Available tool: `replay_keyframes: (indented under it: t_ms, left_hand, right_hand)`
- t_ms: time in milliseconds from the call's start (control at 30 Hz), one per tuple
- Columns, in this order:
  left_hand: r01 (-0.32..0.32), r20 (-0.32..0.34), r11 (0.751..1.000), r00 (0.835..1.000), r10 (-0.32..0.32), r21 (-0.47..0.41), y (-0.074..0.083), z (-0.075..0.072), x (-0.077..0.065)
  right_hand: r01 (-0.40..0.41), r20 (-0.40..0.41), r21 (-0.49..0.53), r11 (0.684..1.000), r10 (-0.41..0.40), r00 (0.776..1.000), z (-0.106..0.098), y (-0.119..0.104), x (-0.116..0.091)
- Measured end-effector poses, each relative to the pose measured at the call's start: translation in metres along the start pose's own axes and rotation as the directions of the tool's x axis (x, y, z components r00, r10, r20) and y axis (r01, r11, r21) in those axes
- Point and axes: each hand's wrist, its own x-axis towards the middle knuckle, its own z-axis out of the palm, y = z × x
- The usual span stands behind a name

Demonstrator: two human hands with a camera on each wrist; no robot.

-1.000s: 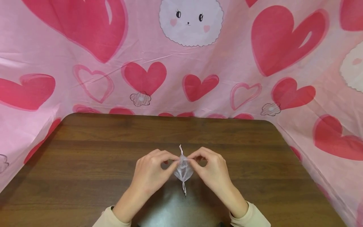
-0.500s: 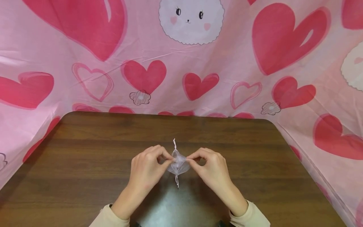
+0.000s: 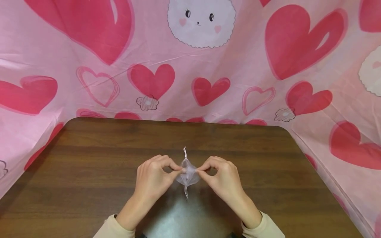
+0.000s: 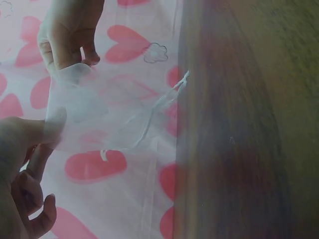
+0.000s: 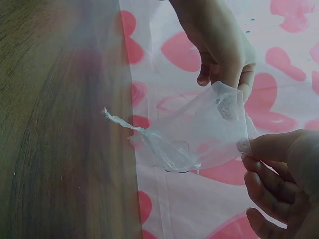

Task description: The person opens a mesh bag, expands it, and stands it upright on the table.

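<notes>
A sheer white drawstring pouch [image 3: 188, 178] hangs between my two hands above the table, a cord sticking out at its far side and another at its near side. My left hand [image 3: 154, 178] pinches the pouch's edge between thumb and index finger. Opposite it, my right hand [image 3: 223, 178] pinches the other edge the same way. In the left wrist view the mesh pouch [image 4: 114, 109] is stretched between both hands, its white cord trailing to one side. The right wrist view shows the see-through pouch [image 5: 184, 134] with its rim drawn taut; nothing inside can be made out.
A dark brown wooden table [image 3: 89, 152] lies under the hands, with a bright reflection near its front edge. Pink cloth [image 3: 184, 76] printed with red hearts surrounds the table at the back and sides. Cream sleeves [image 3: 114, 228] cover the forearms.
The left hand has shifted left, so the hands are slightly farther apart. The pouch has moved a little left with it and is spread wider. Both hands keep their pinch.
</notes>
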Motion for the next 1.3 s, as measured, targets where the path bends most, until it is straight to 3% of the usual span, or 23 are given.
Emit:
replay_keyframes:
  t_ms: [467,767,1300]
  left_hand:
    - [-0.027,0.026,1.0,0.999,0.028,-0.013,-0.0011,0.0013,0.0019]
    - [-0.095,0.067,0.995,0.993,0.098,-0.041,-0.0023,0.0022,-0.0004]
    - [-0.12,-0.025,0.992,0.992,0.121,0.025,-0.0016,0.0028,-0.0012]
  right_hand:
    - [0.018,-0.001,-0.001,1.0,-0.018,1.0,-0.0018,0.0011,0.0021]
    - [-0.004,-0.018,-0.012,1.0,0.004,1.0,-0.0045,0.0025,0.0017]
    - [0.022,0.011,0.024,0.999,-0.023,1.0,-0.0051,0.0032,0.0018]
